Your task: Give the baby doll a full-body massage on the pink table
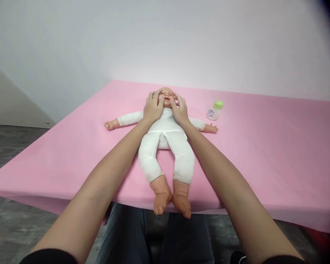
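In the head view, we see the doll (165,121) lying face up on the pink-covered counter (264,146), head toward the wall (181,44) and arms spread wide. Our left hand (153,106) and right hand (179,109) rest on either side of its head, fingers unclosed and spread along the cheeks, thumbs near the mouth; neither is clenched, and how hard they press we cannot tell. The thumbs look like the first risk: if they slid inward they could catch the lips, or ride up toward the eyes. Uneven pressure from the two palms could roll the head to one side, since nothing else that we can see braces it. The doll's feet (162,194) lie at the near edge, toes seemingly just past it, so a pull toward us could drag the legs over the rim. Our forearms run close along both sides of the body, and a careless elbow might shift a leg or an outstretched arm. The green-capped bottle (214,111) sits just beyond the doll's hand on our right; a wide sweep of our right arm could knock it over, and whether its cap is sealed is too small to judge.
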A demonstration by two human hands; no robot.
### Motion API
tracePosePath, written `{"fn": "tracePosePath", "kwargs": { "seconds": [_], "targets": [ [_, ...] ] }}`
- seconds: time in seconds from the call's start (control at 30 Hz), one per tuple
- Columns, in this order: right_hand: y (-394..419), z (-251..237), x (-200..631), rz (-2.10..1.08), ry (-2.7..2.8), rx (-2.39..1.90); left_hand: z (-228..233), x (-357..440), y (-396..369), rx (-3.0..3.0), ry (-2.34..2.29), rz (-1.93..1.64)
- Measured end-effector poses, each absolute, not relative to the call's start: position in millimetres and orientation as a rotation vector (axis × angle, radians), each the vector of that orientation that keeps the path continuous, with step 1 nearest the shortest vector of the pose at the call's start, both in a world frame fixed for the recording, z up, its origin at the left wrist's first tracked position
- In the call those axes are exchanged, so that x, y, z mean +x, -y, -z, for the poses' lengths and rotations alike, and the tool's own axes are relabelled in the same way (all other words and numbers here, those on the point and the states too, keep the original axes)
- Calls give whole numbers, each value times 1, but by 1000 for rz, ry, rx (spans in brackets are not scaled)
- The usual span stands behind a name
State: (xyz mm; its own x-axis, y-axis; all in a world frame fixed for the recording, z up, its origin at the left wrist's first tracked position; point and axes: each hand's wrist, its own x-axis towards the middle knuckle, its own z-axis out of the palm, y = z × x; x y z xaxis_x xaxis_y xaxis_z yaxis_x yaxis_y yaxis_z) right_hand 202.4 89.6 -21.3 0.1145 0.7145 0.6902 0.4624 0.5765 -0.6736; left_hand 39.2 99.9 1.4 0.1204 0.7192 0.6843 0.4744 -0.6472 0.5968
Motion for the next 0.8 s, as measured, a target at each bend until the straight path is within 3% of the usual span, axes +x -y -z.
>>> {"fn": "tracePosePath", "kwargs": {
  "seconds": [0.8],
  "targets": [
    [-82, 18, 202, -236, 1578, -1017, -3, 38, -95, 2188, -1224, -1490]
  ]
}}
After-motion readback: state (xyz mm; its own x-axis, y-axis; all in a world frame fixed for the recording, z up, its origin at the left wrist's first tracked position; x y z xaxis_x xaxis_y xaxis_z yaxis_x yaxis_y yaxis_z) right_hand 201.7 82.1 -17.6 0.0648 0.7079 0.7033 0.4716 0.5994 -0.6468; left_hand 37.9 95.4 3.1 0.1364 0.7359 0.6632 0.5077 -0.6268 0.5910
